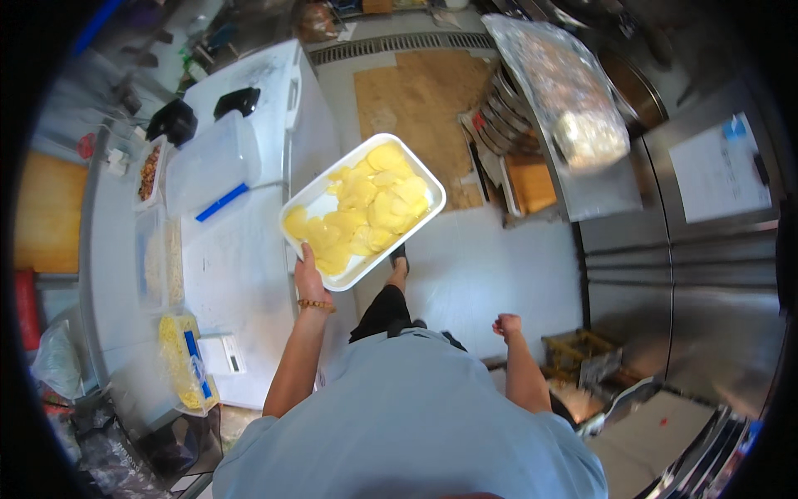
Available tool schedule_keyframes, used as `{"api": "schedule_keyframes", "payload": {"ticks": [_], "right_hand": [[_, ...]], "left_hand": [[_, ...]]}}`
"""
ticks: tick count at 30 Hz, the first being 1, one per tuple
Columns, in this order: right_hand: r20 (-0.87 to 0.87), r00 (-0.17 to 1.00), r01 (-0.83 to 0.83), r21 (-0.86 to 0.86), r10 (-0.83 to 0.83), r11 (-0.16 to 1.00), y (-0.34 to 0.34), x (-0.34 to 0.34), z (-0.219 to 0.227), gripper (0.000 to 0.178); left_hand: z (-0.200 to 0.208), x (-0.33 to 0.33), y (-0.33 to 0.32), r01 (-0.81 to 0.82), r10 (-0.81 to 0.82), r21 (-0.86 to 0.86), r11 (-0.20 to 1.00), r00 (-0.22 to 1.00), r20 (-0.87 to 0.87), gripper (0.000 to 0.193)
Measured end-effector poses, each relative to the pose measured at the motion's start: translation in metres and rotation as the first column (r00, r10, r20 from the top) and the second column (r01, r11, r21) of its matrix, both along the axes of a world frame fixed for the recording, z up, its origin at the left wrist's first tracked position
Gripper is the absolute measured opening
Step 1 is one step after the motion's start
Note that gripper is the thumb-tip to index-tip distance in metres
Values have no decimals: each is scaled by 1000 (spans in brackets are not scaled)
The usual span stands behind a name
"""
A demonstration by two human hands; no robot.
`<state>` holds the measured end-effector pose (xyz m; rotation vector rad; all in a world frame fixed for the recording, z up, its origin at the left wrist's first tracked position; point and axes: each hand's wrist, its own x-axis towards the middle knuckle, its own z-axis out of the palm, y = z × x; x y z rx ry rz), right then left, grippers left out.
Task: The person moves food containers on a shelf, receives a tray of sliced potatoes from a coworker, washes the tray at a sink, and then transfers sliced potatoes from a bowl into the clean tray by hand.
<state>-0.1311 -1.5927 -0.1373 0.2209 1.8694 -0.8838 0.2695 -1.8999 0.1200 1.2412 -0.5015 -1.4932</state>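
My left hand (309,281), with a beaded bracelet at the wrist, grips the near left corner of a white rectangular tray (312,201). Thin yellow slices (386,214), which look like potato, lie spread and overlapping in it. The tray is held out in front of me, over the floor beside a white chest-like unit. Away from the tray, my right hand (505,325) hangs at my right side, its fingers curled into a loose fist with nothing visible in them.
Left, the white worktop (237,266) carries lidded plastic containers, a box of yellow shreds (184,362) and a small scale (222,355). At right, a shelf holds a large plastic-wrapped bundle (573,91), beside steel doors (715,291). Flattened cardboard (416,108) covers floor ahead.
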Motion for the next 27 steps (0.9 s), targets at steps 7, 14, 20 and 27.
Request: {"api": "schedule_keyframes", "payload": {"ticks": [7, 14, 20, 27], "right_hand": [[-17, 1000, -20, 50, 21, 999, -194, -72, 31, 9], [-113, 990, -103, -179, 84, 978, -413, -160, 53, 10], [-220, 954, -257, -244, 205, 935, -645, -217, 69, 18], [-549, 671, -650, -112, 499, 752, -927, -304, 65, 19]], "left_hand": [[-7, -96, -207, -24, 27, -34, 999, 994, 110, 48], [-11, -210, -434, 188, -179, -109, 976, 980, 90, 47], [-16, -309, -608, 221, -219, 6, 975, 964, 148, 47], [-52, -401, -799, 260, -261, 30, 965, 945, 198, 42]]}}
